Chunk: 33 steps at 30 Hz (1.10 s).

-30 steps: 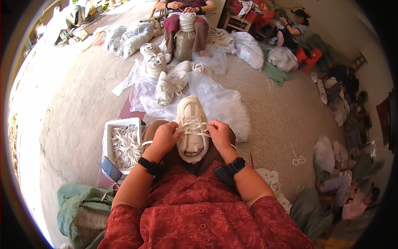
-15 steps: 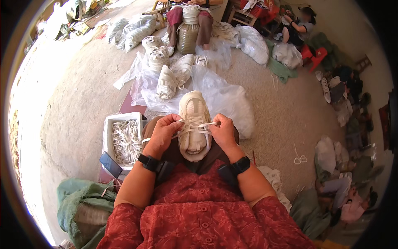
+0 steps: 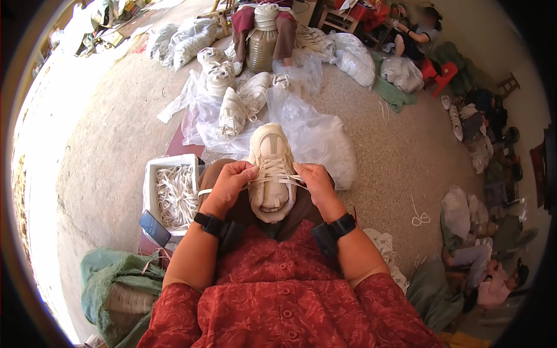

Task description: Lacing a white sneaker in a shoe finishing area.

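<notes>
A cream sneaker (image 3: pixel 271 200) rests on my lap, its toe pointing away from me. White shoelace (image 3: pixel 272 169) crosses the upper in several rows, and loose lace lies over the tongue. At the sneaker's left edge my left hand (image 3: pixel 233 181) is closed, thumb and fingertips pinching the lace; a length of it trails out by the wrist. My right hand (image 3: pixel 315 182) is closed at the right edge of the lacing, its fingertips on the lace there. The exact hold of the right fingertips is partly hidden.
Left of my knee stands a white box (image 3: pixel 149 191) of bundled laces, with a phone (image 3: pixel 154 228) at its near corner. Ahead, several sneakers (image 3: pixel 232 113) lie on clear plastic sheeting (image 3: pixel 319 139). A green sack (image 3: pixel 96 284) sits at lower left. Other people sit farther off.
My right hand has shifted slightly, its fingertips now nearer the lacing and the lace drawn closer in. The left hand stays at the shoe's left side with its pinch.
</notes>
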Tool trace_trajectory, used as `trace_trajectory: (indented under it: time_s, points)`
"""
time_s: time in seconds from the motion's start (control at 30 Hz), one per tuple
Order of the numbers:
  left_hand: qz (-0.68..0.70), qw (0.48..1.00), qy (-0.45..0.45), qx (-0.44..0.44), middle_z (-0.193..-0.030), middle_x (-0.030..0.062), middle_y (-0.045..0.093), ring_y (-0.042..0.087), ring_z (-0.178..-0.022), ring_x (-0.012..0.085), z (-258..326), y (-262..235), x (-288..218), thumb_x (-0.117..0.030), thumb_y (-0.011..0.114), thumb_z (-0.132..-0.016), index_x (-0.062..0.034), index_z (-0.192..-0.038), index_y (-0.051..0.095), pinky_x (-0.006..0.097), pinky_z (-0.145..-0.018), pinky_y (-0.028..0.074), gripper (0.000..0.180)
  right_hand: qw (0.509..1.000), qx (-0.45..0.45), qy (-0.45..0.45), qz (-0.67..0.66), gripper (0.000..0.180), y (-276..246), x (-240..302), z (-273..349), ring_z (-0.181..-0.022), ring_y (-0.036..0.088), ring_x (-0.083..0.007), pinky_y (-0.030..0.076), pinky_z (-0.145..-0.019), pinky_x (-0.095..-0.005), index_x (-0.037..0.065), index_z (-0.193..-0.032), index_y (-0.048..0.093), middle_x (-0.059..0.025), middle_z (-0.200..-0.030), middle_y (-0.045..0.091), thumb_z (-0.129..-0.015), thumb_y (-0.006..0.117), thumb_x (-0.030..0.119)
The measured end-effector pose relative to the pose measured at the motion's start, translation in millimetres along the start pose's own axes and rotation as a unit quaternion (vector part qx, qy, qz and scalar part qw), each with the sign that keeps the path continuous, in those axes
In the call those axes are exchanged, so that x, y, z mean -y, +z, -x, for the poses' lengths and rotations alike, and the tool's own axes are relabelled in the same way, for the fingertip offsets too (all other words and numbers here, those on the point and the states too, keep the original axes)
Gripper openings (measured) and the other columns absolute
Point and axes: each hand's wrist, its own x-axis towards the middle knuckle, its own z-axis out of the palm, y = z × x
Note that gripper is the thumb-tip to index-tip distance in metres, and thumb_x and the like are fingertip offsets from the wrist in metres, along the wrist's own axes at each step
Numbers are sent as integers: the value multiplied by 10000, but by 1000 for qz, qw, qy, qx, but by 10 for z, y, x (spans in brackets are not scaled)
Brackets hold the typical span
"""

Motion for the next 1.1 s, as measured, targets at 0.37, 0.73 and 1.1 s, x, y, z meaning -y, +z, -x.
trace_trajectory:
  time_s: [0.37,0.73,1.1]
  points:
    - [4,997,75,-4,-721,-3,536,449,-657,68,-50,-21,158,-15,531,-755,-62,-639,530,208,-614,366,125,928,14,-226,296,241,-39,-2,131,-685,520,-106,429,-618,-268,-16,-606,496,-62,-706,584,-729,686,66]
    - [-24,991,88,-98,-686,-25,512,417,-595,49,43,13,190,-16,501,-760,-62,-640,522,190,-585,345,131,913,-258,-241,201,69,273,-104,-39,-579,596,-327,456,-531,-388,6,-689,563,-162,-611,588,-715,598,58]
    - [-106,986,107,-74,-665,-47,458,361,-587,24,-28,32,219,1,496,-786,-59,-650,492,172,-567,298,148,988,-46,-92,112,181,62,-230,-107,-503,518,-156,410,-495,-330,-5,-671,640,-51,-534,571,-766,636,149]
